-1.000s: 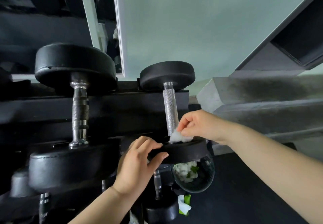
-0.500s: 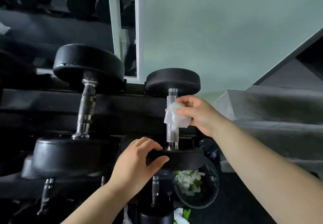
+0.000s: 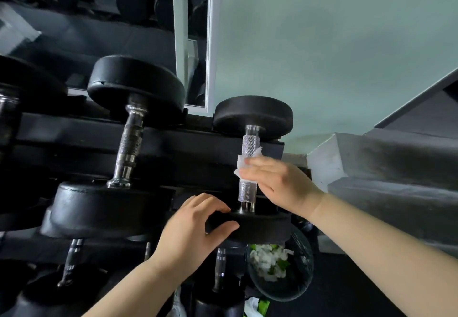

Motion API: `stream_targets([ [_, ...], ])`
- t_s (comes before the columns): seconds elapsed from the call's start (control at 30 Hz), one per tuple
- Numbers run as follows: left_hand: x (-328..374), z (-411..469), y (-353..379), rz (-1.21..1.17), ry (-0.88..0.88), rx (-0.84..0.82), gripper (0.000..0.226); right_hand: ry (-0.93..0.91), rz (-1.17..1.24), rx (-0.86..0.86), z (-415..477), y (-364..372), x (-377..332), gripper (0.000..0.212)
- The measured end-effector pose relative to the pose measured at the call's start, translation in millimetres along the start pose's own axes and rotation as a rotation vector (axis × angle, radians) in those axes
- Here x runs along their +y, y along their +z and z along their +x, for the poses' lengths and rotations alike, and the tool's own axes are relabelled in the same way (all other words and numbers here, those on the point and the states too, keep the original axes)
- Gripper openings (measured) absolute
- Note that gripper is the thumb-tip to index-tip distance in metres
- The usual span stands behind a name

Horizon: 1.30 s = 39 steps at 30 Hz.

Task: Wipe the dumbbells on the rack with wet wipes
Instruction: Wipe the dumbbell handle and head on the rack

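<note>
The right grip is a bare hand laid against the knurled steel handle of the small dumbbell. Its fingers lie close together and nearly straight across the front of the handle, pressing a white wet wipe onto the metal. The thumb cannot be made out clearly. The wipe bunches out from under the fingertips, to the left of this grip and a little above it.

The left grip sits below and to the left of the right one. It clasps the dumbbell's near head, with fingers curled over the top edge and the thumb set against the rim.

The dumbbell stands on the black rack, handle running up and away from the left grip to the far head above the right grip. To the left of both grips a larger dumbbell rests on the same rack, apart from the hands. More dumbbells sit on the tier beneath the left grip.

Just below the right forearm stands a round black bin holding crumpled white wipes with bits of green. Above the left grip is a mirror. A pale green wall rises above the right grip, with grey stairs to its right.
</note>
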<state>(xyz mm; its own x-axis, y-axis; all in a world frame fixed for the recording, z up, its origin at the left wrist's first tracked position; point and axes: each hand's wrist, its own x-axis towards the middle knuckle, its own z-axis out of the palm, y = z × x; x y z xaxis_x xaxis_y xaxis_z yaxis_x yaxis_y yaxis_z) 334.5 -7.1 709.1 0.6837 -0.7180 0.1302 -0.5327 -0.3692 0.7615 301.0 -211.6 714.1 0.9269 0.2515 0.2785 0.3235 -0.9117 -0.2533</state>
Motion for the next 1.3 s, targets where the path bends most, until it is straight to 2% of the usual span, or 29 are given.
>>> stream_targets([
  [0.13,-1,0,0,-0.007,-0.031,-0.017,0.039,-0.178,-0.279,0.283,26,-6,13,0.013],
  [0.23,-1,0,-1,0.008,-0.033,-0.022,0.042,-0.197,-0.357,0.228,41,-1,22,0.006],
  [0.33,-2,1,-1,-0.002,-0.029,-0.019,0.041,-0.107,-0.333,0.169,32,1,33,0.022],
  [0.5,-2,2,0,0.004,-0.004,-0.001,0.041,0.064,-0.296,0.158,16,-2,43,0.023],
  [0.57,-2,2,0,0.011,0.001,0.006,0.042,0.283,-0.307,0.121,10,-3,41,0.027],
  [0.63,-1,2,-1,0.007,-0.002,-0.004,0.043,0.643,-0.247,0.105,1,-5,37,0.030],
  [0.73,-2,2,0,0.001,-0.006,-0.011,0.043,0.982,0.078,0.236,-1,0,33,0.031],
  [0.87,-3,2,1,-0.010,-0.023,-0.019,0.044,1.160,0.485,0.448,36,1,17,0.021],
  [0.93,-1,1,1,-0.002,-0.020,-0.013,0.043,1.219,0.566,0.494,42,3,13,0.020],
  [1.03,-1,1,1,0.013,-0.013,0.011,0.042,1.061,0.471,0.462,37,2,5,0.021],
  [1.13,-2,1,2,0.017,-0.007,0.013,0.042,0.655,0.181,0.372,37,1,-5,0.025],
  [1.23,-3,1,3,0.011,0.004,0.014,0.041,0.207,0.042,0.120,35,3,-2,0.015],
  [1.3,-4,0,4,0.006,0.009,0.017,0.037,0.071,0.005,-0.063,28,3,-1,0.014],
])
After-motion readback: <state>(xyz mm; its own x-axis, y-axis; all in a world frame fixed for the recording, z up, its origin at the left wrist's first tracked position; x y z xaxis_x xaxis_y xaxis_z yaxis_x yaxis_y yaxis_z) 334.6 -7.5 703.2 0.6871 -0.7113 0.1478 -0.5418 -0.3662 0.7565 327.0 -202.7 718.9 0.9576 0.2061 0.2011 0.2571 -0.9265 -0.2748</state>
